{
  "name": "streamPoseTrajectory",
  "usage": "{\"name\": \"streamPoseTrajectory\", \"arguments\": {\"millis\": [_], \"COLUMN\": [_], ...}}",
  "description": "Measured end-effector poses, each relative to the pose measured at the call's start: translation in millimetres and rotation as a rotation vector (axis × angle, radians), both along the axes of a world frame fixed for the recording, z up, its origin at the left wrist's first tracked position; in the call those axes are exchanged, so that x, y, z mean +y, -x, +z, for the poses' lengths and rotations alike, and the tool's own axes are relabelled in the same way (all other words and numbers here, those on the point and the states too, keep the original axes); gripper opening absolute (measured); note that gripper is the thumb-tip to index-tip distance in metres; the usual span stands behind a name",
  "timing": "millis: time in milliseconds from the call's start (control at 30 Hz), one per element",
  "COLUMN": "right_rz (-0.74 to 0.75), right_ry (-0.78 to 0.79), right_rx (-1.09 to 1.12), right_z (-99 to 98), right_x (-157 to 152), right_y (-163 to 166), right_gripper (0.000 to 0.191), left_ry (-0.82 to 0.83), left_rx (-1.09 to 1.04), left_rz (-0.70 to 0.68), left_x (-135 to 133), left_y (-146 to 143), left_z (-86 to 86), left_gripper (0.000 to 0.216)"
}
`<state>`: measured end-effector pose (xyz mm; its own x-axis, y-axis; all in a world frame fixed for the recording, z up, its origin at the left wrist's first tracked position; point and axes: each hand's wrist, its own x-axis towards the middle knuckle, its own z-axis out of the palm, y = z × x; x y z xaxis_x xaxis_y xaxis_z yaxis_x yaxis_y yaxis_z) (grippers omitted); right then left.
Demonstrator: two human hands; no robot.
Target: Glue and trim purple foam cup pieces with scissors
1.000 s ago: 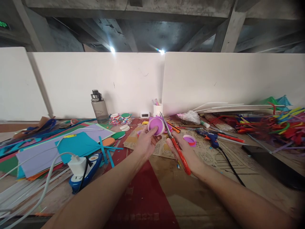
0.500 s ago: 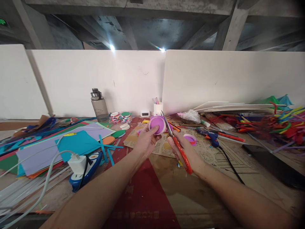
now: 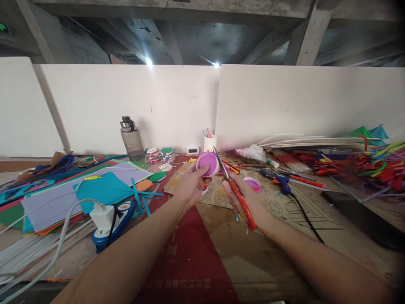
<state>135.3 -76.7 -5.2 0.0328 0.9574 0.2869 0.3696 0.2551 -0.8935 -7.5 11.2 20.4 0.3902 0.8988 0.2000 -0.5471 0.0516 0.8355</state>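
The left hand (image 3: 190, 184) is grasping a round purple piece with white rim (image 3: 207, 164), held up at the middle of the scene. The right hand (image 3: 246, 197) grips red-handled metal scissors (image 3: 242, 206); their blades stand at the piece's right edge, and whether they touch it I cannot tell. Farther right lies a blue glue gun (image 3: 282, 184).

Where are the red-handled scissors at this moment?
In the head view, the red-handled scissors are just right of centre, in the right hand, blades beside the purple disc in the left hand.
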Motion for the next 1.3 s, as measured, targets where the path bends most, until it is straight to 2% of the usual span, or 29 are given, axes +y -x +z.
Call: {"name": "streamPoseTrajectory", "arguments": {"millis": [267,800,1300], "right_rz": [-0.025,-0.021,-0.025], "right_ry": [-0.01,-0.009,0.002], "right_rx": [-0.036,0.029,0.015], "right_z": [5.6,-5.6,-0.7], "right_x": [-2.3,1.2,-0.4], "right_y": [2.3,-1.7,-0.3], "right_gripper": [0.028,0.028,0.031], "left_ry": [-0.03,-0.06,-0.037], "left_rx": [0.032,0.061,0.074], "left_rz": [0.001,-0.041,-0.071], "left_x": [6.0,4.0,14.4], "left_y": [4.1,4.5,13.0], "left_z": [1.4,1.8,6.9], "left_gripper": [0.04,0.041,0.037]}}
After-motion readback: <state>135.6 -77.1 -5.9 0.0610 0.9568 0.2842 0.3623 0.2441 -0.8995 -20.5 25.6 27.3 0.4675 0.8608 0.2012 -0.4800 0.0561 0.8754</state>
